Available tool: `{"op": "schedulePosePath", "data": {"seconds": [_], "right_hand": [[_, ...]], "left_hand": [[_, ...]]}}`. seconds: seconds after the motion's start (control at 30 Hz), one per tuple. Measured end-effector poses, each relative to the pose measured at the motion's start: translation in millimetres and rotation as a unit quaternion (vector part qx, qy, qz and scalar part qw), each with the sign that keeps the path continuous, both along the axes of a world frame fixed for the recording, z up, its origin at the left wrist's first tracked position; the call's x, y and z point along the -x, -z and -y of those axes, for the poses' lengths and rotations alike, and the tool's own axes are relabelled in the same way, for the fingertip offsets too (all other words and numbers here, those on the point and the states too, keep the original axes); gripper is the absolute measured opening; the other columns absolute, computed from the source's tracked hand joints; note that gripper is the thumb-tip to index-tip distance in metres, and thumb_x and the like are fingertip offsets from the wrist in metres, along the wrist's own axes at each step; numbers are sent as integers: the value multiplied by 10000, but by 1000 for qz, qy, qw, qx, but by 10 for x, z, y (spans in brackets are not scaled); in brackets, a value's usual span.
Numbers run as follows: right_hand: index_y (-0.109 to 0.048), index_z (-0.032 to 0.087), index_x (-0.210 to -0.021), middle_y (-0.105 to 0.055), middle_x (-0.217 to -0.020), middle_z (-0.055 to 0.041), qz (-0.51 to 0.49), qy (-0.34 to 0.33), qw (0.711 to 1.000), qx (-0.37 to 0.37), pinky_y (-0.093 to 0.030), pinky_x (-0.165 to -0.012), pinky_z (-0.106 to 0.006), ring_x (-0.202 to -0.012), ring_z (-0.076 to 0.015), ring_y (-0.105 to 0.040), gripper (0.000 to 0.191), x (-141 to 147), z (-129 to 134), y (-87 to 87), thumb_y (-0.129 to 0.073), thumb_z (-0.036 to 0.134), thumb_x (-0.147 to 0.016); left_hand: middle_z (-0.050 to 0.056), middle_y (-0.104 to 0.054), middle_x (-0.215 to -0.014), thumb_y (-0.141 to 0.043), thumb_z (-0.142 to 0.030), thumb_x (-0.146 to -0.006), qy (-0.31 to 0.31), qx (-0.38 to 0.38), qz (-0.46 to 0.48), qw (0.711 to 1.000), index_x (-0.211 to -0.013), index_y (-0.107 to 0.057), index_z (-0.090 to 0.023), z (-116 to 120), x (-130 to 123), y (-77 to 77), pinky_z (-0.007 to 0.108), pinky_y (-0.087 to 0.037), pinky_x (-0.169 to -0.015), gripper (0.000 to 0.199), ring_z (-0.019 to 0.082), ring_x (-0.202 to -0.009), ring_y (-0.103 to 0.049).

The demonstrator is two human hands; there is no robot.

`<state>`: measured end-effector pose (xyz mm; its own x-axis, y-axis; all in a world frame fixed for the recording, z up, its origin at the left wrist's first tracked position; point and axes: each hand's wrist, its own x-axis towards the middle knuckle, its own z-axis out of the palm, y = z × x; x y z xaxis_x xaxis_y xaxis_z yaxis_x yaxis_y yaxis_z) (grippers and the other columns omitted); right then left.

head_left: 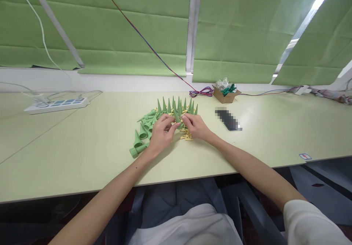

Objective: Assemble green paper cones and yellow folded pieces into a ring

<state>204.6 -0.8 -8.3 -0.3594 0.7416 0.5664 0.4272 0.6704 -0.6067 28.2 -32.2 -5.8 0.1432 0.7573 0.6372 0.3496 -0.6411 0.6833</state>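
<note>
Pinching green cone (176, 116) in left hand (162, 131); can't tell grip of right hand (197, 126). Probably partway: done with upright cones (164, 106) above centre, not loose cones (137, 140) centre-left or yellow pieces (188, 135).

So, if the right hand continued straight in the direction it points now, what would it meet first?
Most likely the green cone at the fingertips of the left hand, just ahead of the right hand; whether they already touch is unclear.
</note>
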Motion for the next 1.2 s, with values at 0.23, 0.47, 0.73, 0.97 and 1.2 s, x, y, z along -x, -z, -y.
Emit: {"op": "schedulePosePath", "data": {"seconds": [0.23, 0.47, 0.73, 0.97, 1.2], "right_hand": [[-356, 216, -680, -376, -593, 34, -64, 30, 997, 7, -285, -560, -273, -555, -116, -349, 439, 62, 30, 28, -374, 501, -1013], [-432, 211, -728, -386, -600, 41, -88, 59, 994, -11, -296, -572, -268, -551, -112, -352, 405, 45, 40, 9, -395, 498, -1013], [-467, 209, -767, -451, -641, 24, -61, 16, 997, -42, -315, -578, -261, -561, -112, -371, 353, 50, 63, 22, -398, 446, -1020], [-437, 213, -743, -413, -606, 35, -70, 11, 997, -29, -303, -564, -262, -547, -110, -356, 343, 46, 57, 46, -416, 427, -1011], [-388, 217, -708, -376, -593, 42, -78, 19, 997, -4, -289, -557, -264, -551, -110, -340, 388, 58, 57, 43, -419, 474, -998]], "left_hand": [[22, -586, -911, -738, -330, -829, -7, 84, 110, 990, -952, -667, -228, 94, -76, -80, 239, -359, -543, 176, 95, -586, -478], [-8, -514, -547, -598, -514, -918, 28, 184, 153, 970, -700, -583, -187, 43, -50, -101, 239, -347, -445, 393, 103, -442, -456], [52, -579, -632, -574, -681, -860, 112, 307, 176, 928, -595, -549, -156, 6, -45, -111, 250, -394, -412, 588, 108, -465, -497], [30, -561, -603, -634, -619, -855, 139, 318, 166, 923, -589, -500, -166, 8, -19, -70, 239, -394, -433, 542, 95, -464, -485], [-10, -521, -502, -676, -543, -853, 108, 263, 117, 952, -658, -569, -177, 24, -4, -74, 245, -375, -455, 429, 109, -431, -484]]}}
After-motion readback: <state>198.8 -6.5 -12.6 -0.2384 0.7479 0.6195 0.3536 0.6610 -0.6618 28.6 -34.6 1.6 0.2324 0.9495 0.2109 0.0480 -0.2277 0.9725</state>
